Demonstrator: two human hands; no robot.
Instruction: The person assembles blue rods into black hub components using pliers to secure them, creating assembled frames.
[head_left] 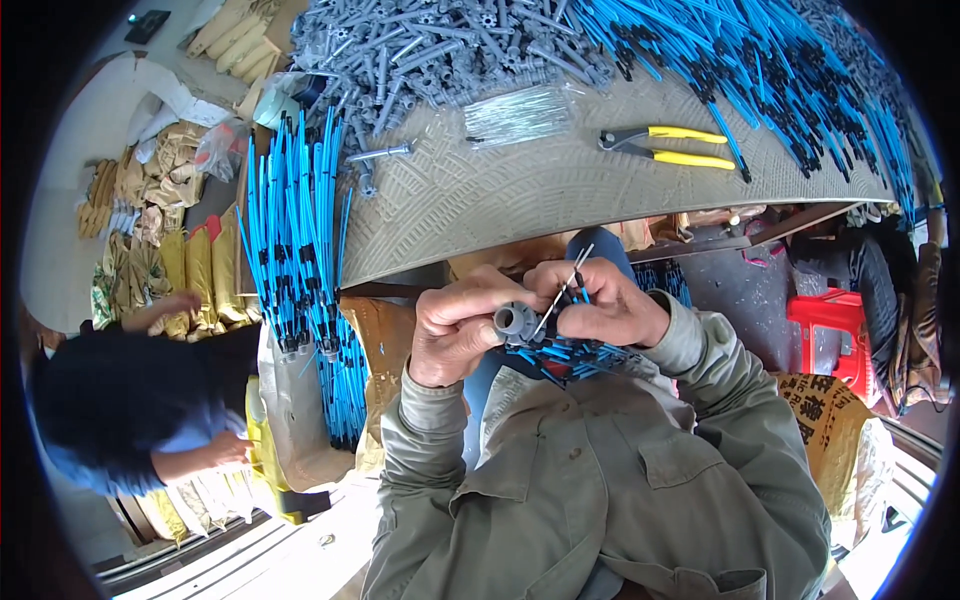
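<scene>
My left hand (455, 325) is closed around a grey plastic tubular fitting (514, 321), its round open end facing up. Close against it, my right hand (612, 302) pinches a thin pale wire-like strip (567, 285) that slants across the fitting's side. A short black-tipped piece shows between the right fingers, partly covered by them. Below both hands, several blue rods with black ends (572, 358) lie across my lap. Where the strip meets the fitting is too small to make out.
On the table (420, 225) ahead lie a heap of grey plastic fittings (430, 60), a bundle of thin pale strips (517, 115), yellow-handled cutting pliers (667, 146) and blue rods (720, 60). More blue rods (292, 230) hang at the left edge. Another person (130, 410) works at left; a red stool (832, 335) stands right.
</scene>
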